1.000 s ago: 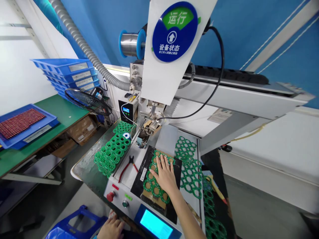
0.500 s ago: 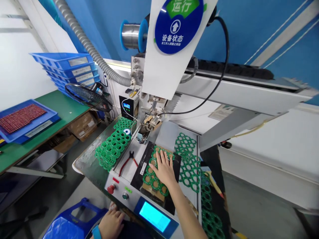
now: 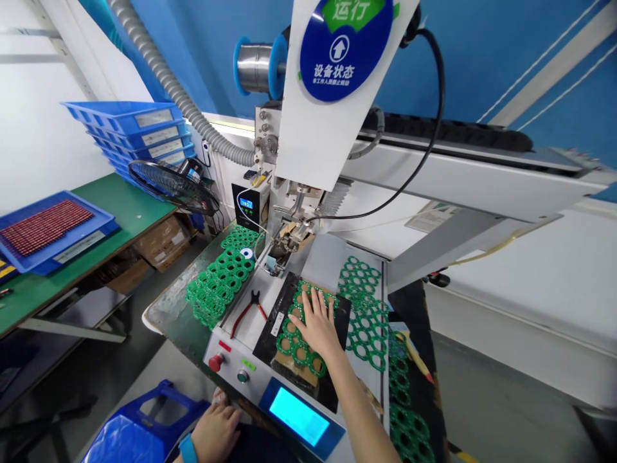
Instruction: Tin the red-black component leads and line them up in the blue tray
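Observation:
My right hand [image 3: 318, 325] lies flat, fingers spread, on a green panel of ring-shaped circuit boards [image 3: 285, 345]. The panel rests on a brown block [image 3: 294, 373] over a black plate [image 3: 265, 344] on the machine's bed; the hand covers part of the panel. Low in the view, my left hand [image 3: 216, 432], with a blue wristband, is by the machine's front edge. Its fingers are curled together near a small pale, reddish thing [image 3: 220, 395] that I cannot make out. Just above the panel sits the soldering head [image 3: 284, 247].
Red-handled cutters [image 3: 249, 312] lie left of the plate. Ring-board panels are stacked at left [image 3: 219, 286] and spread at right [image 3: 364, 321]. Along the front are a red button [image 3: 215, 363] and a lit screen [image 3: 299, 415]. A blue stool [image 3: 139, 431] stands below.
The view has shifted very slightly. My right hand stays flat on the panel, and my left hand stays at the front edge.

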`<act>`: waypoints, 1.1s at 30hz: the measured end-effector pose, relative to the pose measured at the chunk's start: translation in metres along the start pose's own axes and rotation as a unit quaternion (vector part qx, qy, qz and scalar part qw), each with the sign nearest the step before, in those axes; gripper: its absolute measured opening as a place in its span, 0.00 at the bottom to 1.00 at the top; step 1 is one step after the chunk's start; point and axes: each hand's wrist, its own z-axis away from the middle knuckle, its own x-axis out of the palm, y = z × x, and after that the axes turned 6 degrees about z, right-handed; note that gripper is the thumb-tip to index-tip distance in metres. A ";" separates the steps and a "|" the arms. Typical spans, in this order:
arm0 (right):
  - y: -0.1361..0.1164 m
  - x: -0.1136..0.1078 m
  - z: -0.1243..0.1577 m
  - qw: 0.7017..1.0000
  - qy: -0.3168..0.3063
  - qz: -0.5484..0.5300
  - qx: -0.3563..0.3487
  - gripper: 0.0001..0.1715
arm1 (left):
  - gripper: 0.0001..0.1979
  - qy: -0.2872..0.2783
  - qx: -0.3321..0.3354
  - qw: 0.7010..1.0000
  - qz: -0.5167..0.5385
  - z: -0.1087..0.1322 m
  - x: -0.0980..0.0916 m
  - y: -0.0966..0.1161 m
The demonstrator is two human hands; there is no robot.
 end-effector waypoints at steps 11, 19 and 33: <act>-0.010 -0.018 0.018 0.974 0.096 -0.199 -0.054 0.37 | 0.23 -0.036 -0.021 0.999 0.008 -0.011 0.000 -0.002; -0.030 -0.026 0.054 0.890 0.074 -0.449 -0.020 0.35 | 0.22 -0.033 -0.015 0.999 0.015 -0.013 0.001 -0.001; -0.055 -0.078 0.093 0.431 -0.083 -0.884 0.163 0.34 | 0.20 0.044 -0.034 0.992 0.117 -0.017 0.007 -0.017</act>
